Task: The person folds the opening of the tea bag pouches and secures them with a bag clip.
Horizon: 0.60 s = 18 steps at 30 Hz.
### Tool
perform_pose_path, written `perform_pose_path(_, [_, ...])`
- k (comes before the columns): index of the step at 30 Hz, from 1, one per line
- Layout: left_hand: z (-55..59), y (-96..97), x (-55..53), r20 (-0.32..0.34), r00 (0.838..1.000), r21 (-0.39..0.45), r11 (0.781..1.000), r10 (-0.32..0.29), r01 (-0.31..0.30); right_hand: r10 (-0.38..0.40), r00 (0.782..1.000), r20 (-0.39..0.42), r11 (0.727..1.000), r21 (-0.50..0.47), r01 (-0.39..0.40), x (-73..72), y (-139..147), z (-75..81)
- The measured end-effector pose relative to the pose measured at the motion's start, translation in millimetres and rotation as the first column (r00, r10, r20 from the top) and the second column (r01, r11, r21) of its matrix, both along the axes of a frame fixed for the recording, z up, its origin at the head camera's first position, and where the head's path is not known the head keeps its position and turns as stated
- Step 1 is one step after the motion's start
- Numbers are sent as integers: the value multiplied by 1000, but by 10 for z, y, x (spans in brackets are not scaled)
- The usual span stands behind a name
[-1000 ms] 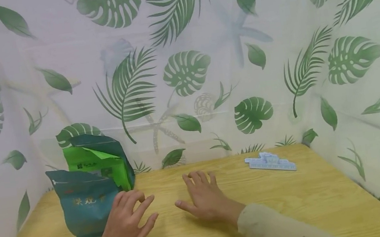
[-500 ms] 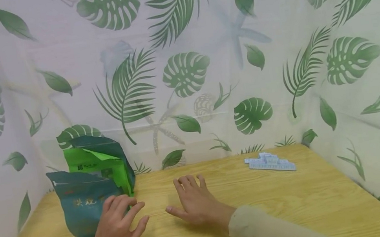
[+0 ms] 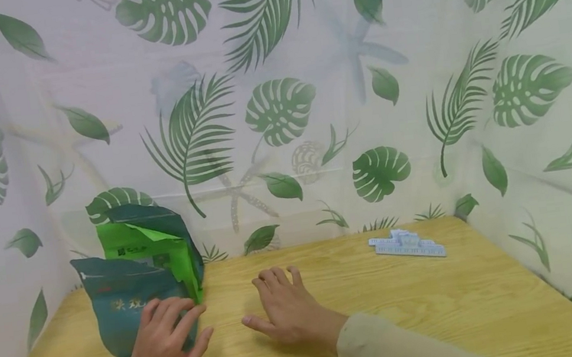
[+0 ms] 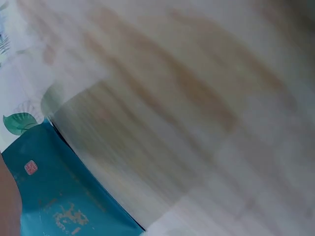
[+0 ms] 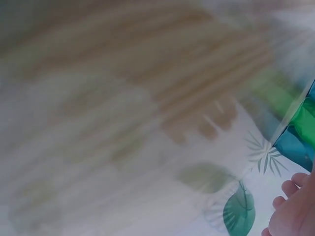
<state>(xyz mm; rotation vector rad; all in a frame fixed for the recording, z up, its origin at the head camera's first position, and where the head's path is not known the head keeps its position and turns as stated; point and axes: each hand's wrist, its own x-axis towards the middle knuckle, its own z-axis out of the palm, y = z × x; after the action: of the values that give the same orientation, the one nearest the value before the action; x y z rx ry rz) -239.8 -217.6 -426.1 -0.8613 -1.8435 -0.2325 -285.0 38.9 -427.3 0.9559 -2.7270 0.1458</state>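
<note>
A teal pouch [image 3: 119,306] with gold characters stands upright on the left of the table, its lower right part hidden by my left hand [image 3: 163,339]. That hand's fingers are loosely bent with nothing between them; whether they touch the pouch I cannot tell. Behind it is a second, dark teal pouch [image 3: 176,222] with a bright green bag [image 3: 155,251] showing in it. My right hand [image 3: 288,309] is spread palm down over the table's middle, holding nothing. In the left wrist view the front pouch [image 4: 74,196] fills the lower left corner.
A pale blue clip [image 3: 407,245] with ruler-like marks lies at the back right of the wooden table [image 3: 442,314]. A white leaf-print cloth [image 3: 301,39] surrounds the table at the back and sides. Both wrist views are partly blurred by reflections.
Both hands have drifted left and slightly toward the person, the left one now covering more of the front pouch. The pouches and the blue clip have stayed in place.
</note>
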Motion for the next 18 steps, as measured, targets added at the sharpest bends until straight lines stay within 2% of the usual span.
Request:
perform_pose_path(7, [6, -69, 7, -16, 1000, -12, 1000, 9, -10, 16, 1000, -6, 1000, 5, -16, 17, -82, 39])
perform_pose_path(12, [-10, -155, 31, -22, 999, -16, 1000, 25, -25, 31, 999, 30, 999, -7, -31, 36, -139, 46])
perform_pose_path(18, [-37, -265, 74, 4, 999, 13, 999, 47, -47, 35, 998, 50, 999, -13, -34, 64, -202, 26])
